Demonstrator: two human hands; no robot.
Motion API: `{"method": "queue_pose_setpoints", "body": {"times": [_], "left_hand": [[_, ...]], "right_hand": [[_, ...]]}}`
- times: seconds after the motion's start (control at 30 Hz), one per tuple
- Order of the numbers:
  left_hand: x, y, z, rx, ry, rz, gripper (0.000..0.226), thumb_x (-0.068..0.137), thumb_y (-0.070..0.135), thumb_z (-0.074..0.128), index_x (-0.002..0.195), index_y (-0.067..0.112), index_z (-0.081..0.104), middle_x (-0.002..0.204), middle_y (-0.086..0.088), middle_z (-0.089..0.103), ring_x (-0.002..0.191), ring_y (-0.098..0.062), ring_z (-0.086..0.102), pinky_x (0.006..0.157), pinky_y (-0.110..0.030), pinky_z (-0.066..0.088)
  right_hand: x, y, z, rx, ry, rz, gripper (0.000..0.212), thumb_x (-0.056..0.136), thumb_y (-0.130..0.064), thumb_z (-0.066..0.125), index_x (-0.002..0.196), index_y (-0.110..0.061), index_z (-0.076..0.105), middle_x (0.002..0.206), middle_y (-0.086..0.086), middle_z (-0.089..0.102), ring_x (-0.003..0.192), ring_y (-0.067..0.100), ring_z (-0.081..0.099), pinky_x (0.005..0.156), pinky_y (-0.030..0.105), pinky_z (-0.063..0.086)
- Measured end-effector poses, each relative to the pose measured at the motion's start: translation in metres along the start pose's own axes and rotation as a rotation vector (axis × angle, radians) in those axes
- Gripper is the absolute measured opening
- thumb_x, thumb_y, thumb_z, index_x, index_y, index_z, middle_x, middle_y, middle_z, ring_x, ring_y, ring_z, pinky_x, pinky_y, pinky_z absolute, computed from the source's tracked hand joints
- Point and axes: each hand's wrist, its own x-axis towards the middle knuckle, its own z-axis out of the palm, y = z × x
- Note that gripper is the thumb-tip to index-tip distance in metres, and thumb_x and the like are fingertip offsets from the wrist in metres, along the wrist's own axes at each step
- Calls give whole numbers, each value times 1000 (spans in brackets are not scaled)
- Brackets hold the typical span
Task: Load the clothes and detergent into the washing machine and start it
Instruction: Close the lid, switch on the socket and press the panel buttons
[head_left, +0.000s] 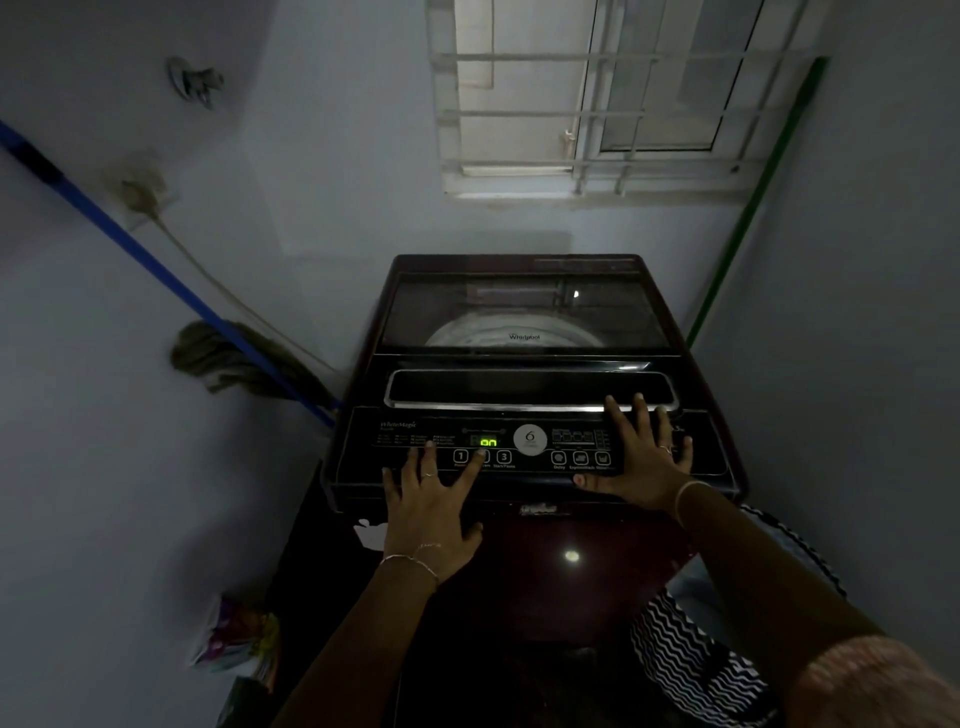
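There is one washing machine (519, 364). There are two hands, a left hand (426, 499) and a right hand (644, 457). The machine has one lit green screen (488, 442) and three picture buttons (580, 458). There is one window (597, 104), one mop (202, 353), one green stick (753, 197) and one zigzag basket (675, 660).

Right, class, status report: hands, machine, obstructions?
Left hand open, fingertip on panel. Right hand open, flat on panel. Washing machine lid shut, display reads on. Nothing in the way.

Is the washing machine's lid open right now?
No, the glass lid lies flat and shut over the drum, which shows through it.
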Motion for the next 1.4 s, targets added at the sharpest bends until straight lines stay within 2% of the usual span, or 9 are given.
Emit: {"method": "queue_pose_setpoints", "body": {"times": [0.3,0.5,0.7,1.07,1.4], "left_hand": [[3,9,-4,-12,-15,-30,89,78,58,56,145,50,-3,155,-22,2,144,-40,4,115,-60,10],[4,17,-3,-34,-13,-49,84,82,55,54,148,43,4,158,-16,-3,145,-39,3,117,-57,7],[8,24,-5,0,-3,-41,74,88,51,47,150,35,10,159,-14,4,145,-33,9,118,-55,5],[11,19,-8,-20,-28,-35,64,92,46,44,149,37,16,159,-12,10,145,-32,13,115,-53,21],[15,26,-10,21,-62,-38,64,94,37,46,150,31,15,158,-20,7,143,-39,13,109,-52,33]], "right_hand": [[0,1,1,10,14,0,123,57,-79,65,145,-48,-16,155,-4,-31,141,26,-31,110,62,-11],[0,2,1,18,16,-9,122,57,-79,64,145,-48,-16,155,-5,-31,141,26,-31,110,61,-12],[0,2,0,9,5,-2,122,57,-80,63,144,-49,-17,154,-5,-32,140,26,-32,110,61,-12],[0,1,0,13,2,-7,122,59,-78,64,145,-48,-17,154,-5,-33,140,26,-33,109,60,-13],[1,1,1,6,-4,-2,123,58,-79,64,144,-48,-18,153,-5,-34,140,27,-32,109,62,-13]]}}
